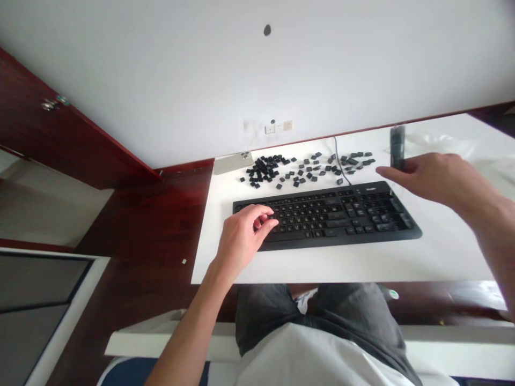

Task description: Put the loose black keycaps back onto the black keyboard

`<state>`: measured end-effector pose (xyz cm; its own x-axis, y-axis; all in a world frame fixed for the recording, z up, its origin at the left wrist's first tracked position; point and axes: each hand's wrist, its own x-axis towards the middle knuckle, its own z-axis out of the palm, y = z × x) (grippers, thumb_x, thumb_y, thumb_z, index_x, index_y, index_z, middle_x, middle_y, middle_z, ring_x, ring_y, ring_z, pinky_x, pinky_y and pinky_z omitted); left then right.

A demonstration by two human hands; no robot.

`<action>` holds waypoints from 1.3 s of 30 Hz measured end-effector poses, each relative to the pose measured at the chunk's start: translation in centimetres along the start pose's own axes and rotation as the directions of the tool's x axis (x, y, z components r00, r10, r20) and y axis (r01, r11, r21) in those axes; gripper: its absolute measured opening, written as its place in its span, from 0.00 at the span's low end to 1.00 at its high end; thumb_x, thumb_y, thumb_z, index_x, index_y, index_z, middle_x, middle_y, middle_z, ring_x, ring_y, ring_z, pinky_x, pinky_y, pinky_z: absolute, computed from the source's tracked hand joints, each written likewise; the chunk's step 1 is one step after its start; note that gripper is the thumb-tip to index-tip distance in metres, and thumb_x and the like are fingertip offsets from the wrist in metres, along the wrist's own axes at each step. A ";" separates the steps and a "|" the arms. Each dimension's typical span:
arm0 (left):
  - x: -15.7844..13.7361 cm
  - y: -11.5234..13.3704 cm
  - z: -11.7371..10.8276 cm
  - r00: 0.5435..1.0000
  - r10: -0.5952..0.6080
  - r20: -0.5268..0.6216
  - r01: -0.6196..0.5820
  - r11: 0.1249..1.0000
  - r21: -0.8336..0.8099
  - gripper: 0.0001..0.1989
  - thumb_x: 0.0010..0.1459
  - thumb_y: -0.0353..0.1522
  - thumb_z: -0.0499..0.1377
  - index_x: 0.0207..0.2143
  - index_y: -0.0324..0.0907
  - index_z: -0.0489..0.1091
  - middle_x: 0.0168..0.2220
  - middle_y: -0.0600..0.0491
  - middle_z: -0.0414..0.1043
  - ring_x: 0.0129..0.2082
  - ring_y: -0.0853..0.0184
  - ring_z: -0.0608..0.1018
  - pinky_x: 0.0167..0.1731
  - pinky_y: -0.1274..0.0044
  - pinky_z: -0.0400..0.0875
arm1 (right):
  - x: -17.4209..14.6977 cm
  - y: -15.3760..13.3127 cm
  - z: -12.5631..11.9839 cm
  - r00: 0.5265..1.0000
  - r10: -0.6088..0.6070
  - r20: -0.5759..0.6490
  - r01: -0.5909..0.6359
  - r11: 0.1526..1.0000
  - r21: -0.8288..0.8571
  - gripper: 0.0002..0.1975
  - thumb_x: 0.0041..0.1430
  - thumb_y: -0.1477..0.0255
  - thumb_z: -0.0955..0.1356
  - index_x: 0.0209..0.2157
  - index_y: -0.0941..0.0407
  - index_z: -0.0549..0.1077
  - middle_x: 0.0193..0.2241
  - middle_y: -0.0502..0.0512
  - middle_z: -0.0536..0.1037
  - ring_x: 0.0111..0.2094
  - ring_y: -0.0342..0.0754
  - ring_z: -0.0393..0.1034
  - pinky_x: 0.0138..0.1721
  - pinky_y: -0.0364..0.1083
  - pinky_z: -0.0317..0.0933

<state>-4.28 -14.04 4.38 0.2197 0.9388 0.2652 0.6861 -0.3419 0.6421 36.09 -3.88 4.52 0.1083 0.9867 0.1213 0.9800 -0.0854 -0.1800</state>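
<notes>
A black keyboard lies on the white table, with its right end nearer my right hand. My left hand is over the keyboard's left part, thumb and forefinger curled close together at the keys. Whether a small piece sits between those fingertips I cannot make out. Out past the keyboard's right end, my right hand is raised and closed on a dark, tube-like object. That object stands upright and is blurred, so its kind is unclear. Behind the keyboard, many loose black keycaps are heaped at left and scattered to the right.
A pale phone lies at the table's back left corner. A cable runs from the keyboard through the keycaps toward the wall. Clear plastic wrapping lies at the back right. Wall sockets are above the white table.
</notes>
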 end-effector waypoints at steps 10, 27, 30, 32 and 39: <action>15.5 3.6 10.2 0.936 0.168 0.308 -0.225 0.962 0.158 0.09 0.65 0.37 0.65 0.44 0.44 0.82 0.39 0.51 0.83 0.39 0.61 0.82 0.39 0.72 0.73 | -1.7 4.0 3.3 0.973 0.230 0.020 -0.231 0.969 0.089 0.25 0.60 0.46 0.67 0.23 0.52 0.70 0.23 0.59 0.75 0.28 0.55 0.64 0.33 0.51 0.55; 17.5 0.0 9.2 0.968 0.159 0.192 -0.198 0.958 0.208 0.16 0.66 0.42 0.63 0.51 0.48 0.83 0.34 0.50 0.79 0.33 0.64 0.76 0.37 0.74 0.66 | -0.7 5.1 4.7 0.992 0.105 -0.074 -0.095 0.988 0.118 0.24 0.58 0.44 0.68 0.26 0.50 0.77 0.22 0.59 0.78 0.22 0.55 0.67 0.24 0.49 0.54; 16.3 -3.1 4.5 1.000 0.029 -0.004 -0.028 0.974 0.225 0.15 0.66 0.42 0.62 0.45 0.45 0.84 0.28 0.53 0.75 0.28 0.66 0.71 0.33 0.76 0.60 | 0.0 5.9 4.6 0.994 0.098 -0.039 -0.090 0.983 0.162 0.26 0.54 0.41 0.70 0.26 0.50 0.77 0.25 0.59 0.81 0.20 0.54 0.65 0.24 0.51 0.56; 15.3 -5.6 1.4 0.990 -0.067 -0.125 0.097 0.961 0.258 0.14 0.64 0.42 0.62 0.42 0.44 0.84 0.25 0.55 0.71 0.26 0.67 0.68 0.31 0.75 0.57 | 0.7 6.2 4.6 0.990 0.135 -0.033 -0.128 0.980 0.151 0.26 0.49 0.40 0.72 0.27 0.49 0.78 0.27 0.60 0.82 0.19 0.53 0.63 0.24 0.52 0.55; 13.1 -11.9 -3.0 0.988 -0.140 -0.061 0.151 0.953 0.264 0.16 0.59 0.45 0.66 0.39 0.43 0.84 0.21 0.58 0.62 0.23 0.69 0.61 0.30 0.75 0.52 | 0.9 2.3 3.0 0.988 0.014 -0.157 0.009 0.990 0.144 0.23 0.59 0.45 0.68 0.36 0.52 0.80 0.30 0.61 0.83 0.22 0.55 0.66 0.24 0.51 0.54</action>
<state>-11.62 2.15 2.39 0.0787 0.9731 0.2163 0.8697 -0.1731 0.4623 37.97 -2.78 1.27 0.1471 0.9514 0.2704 0.9467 -0.0561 -0.3173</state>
